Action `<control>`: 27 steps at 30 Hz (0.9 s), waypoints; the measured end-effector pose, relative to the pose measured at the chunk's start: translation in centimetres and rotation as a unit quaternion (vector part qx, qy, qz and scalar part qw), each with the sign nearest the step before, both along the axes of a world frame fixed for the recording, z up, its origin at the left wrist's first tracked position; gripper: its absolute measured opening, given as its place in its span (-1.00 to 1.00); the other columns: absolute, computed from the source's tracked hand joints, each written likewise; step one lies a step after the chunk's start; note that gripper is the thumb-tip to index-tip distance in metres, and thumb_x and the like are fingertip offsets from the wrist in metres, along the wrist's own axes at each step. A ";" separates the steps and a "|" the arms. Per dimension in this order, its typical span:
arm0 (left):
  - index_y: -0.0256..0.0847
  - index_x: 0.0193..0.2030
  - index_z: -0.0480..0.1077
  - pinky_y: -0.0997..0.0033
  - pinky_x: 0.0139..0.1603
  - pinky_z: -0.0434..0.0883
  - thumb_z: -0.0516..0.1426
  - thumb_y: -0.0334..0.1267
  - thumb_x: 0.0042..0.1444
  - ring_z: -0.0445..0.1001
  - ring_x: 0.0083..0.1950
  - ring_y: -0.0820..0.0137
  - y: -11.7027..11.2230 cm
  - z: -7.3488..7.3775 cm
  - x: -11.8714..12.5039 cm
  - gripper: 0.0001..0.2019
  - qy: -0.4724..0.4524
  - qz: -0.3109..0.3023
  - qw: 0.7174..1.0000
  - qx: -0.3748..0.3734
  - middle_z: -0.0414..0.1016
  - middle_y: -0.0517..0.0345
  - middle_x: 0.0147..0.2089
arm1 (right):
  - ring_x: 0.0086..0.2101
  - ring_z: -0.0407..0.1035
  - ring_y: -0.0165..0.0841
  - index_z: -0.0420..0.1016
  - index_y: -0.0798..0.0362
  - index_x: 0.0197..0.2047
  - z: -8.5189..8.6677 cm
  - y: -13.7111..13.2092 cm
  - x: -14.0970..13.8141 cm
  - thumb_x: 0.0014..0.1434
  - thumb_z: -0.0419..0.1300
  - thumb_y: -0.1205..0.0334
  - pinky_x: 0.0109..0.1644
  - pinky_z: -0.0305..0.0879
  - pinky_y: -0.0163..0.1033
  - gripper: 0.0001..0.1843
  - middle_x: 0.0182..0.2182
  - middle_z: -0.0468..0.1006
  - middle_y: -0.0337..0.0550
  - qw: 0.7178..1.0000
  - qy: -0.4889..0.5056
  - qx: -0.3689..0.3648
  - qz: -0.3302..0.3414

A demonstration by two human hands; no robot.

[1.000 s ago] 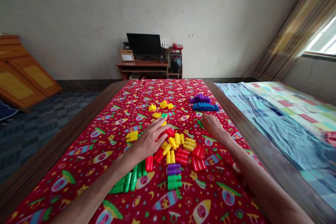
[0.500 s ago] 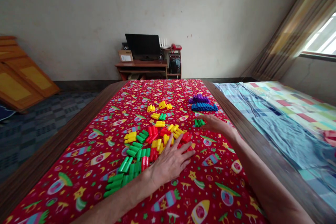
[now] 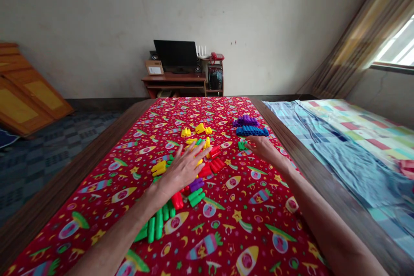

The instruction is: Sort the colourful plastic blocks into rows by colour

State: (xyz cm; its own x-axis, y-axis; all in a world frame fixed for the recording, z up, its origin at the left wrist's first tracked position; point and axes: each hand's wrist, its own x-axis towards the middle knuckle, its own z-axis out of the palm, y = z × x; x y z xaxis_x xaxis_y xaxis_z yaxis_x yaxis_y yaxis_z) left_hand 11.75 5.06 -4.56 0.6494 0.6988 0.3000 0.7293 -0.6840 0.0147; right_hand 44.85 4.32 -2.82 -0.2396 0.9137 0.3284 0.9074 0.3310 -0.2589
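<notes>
Plain off-white wall at back, w/ a low wooden desk (image 3: 176,81) carrying a dark monitor (image 3: 176,55); small items beside it are too tiny to name. Up front, a wooden table (image 3: 69,172) under a red cloth (image 3: 233,228) printed w/ rockets and stars. A checked bedsheet (image 3: 343,151) lies to the right, cut off by the frame edge.

L hand (image 3: 183,168) lies flat, palm down, fingers spread wide, on a loose heap of plastic blocks (image 3: 197,192). They are glossy, ribbed pieces like joined short cylinders, in red, yellow, green and purple. The palm hides part of the heap, so the count underneath is unclear. More green blocks (image 3: 155,224) sit by the wrist, partly behind the forearm.

R hand (image 3: 262,147) is open, fingers stretched out low over the cloth, holding nothing. Its fingertips are just beside a small green block (image 3: 242,145), possibly touching; the angle doesn't settle it. Just beyond sits a tidy blue row (image 3: 252,131) w/ a purple row (image 3: 246,120) behind, touching or nearly so. A few yellow blocks (image 3: 200,129) are scattered past the heap.
</notes>
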 end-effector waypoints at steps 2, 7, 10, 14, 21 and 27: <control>-0.02 0.40 0.08 -0.11 0.38 0.06 -0.10 -0.09 0.33 0.08 0.42 0.11 1.5 -0.3 -1.8 -0.49 -0.018 0.024 0.999 -0.019 0.11 0.03 0.43 | -0.36 0.47 -0.33 0.56 0.14 -0.14 0.6 -0.6 -1.4 0.30 0.05 0.25 -0.30 0.23 -0.33 -0.73 -0.35 0.62 -0.01 0.999 0.024 0.037 0.025; -0.18 0.34 0.19 0.14 0.36 0.18 -0.17 0.07 0.32 0.20 0.37 0.23 3.5 -1.6 -4.8 -0.42 -0.061 0.001 0.994 -0.090 0.23 -0.01 0.37 | -0.20 0.45 -0.31 0.51 0.10 -0.08 0.0 -1.8 -7.4 0.30 0.08 0.26 -0.14 0.33 -0.26 -0.78 -0.21 0.59 0.00 0.985 0.055 0.045 0.158; -0.20 0.29 0.26 0.14 0.34 0.21 -0.18 0.06 0.31 0.27 0.33 0.24 3.6 -1.6 -4.9 -0.43 -0.080 -0.010 0.991 -0.105 0.31 0.00 0.32 | -0.10 0.41 -0.27 0.47 0.07 0.01 -1.2 -1.9 -9.5 0.28 0.10 0.33 -0.03 0.35 -0.17 -0.74 -0.11 0.55 0.05 0.980 0.011 0.002 0.200; -0.25 0.25 0.31 0.14 0.28 0.29 -0.16 0.06 0.29 0.38 0.24 0.21 3.9 -1.6 -5.0 -0.42 -0.101 0.024 0.989 -0.105 0.40 -0.06 0.25 | -0.14 0.46 -0.29 0.41 0.07 0.14 -1.7 -1.7 -8.9 0.25 0.09 0.39 -0.04 0.36 -0.19 -0.62 -0.12 0.57 0.02 0.977 0.060 -0.034 0.203; -0.19 0.26 0.30 0.22 0.14 0.40 -0.08 -0.05 0.27 0.46 0.10 0.21 4.5 -2.2 -5.7 -0.50 -0.109 0.081 0.989 -0.061 0.47 -0.05 0.10 | -0.16 0.50 -0.29 0.51 0.05 0.04 -1.1 -1.5 -6.6 0.14 0.19 0.40 -0.08 0.38 -0.23 -0.63 -0.15 0.62 -0.05 0.977 0.076 -0.112 0.166; -0.21 0.22 0.32 0.21 0.14 0.40 -0.11 -0.14 0.28 0.44 0.09 0.21 4.5 -2.7 -5.8 -0.55 -0.109 0.089 0.990 -0.008 0.40 -0.06 0.09 | -0.12 0.49 -0.28 0.54 0.04 0.02 1.2 -1.3 -4.8 0.10 0.23 0.42 -0.04 0.37 -0.23 -0.61 -0.13 0.61 -0.04 0.981 0.059 -0.087 0.164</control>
